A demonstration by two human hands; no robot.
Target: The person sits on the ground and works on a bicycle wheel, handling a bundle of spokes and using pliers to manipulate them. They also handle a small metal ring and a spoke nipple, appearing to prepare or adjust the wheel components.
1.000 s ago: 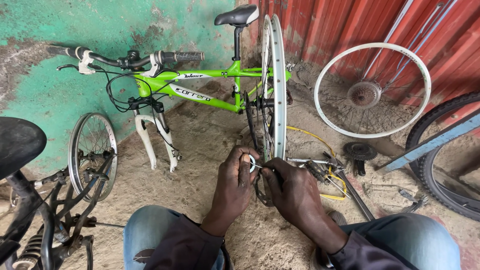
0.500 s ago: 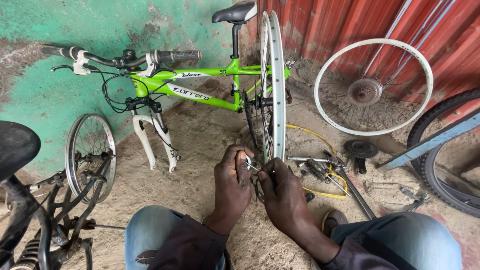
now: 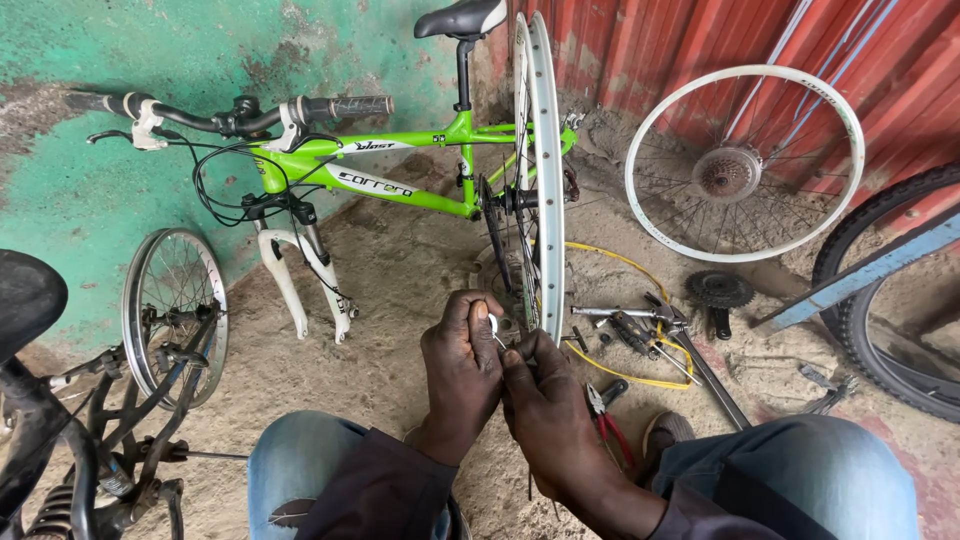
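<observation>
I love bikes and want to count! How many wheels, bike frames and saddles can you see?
Bare wheels, no tyre: 3
Wheel with a black tyre: 1
Green bike frame: 1
Black saddles: 2
Total: 7

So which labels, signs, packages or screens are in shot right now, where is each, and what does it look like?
No packages, signs or screens.
Frame decal: on the down tube of the green bicycle, long dark lettering strip with pale edging.
Top-tube decal: small white patch with dark lettering, behind the handlebar.
Rim sticker: thin dark mark on the loose white wheel, upper right.
</observation>
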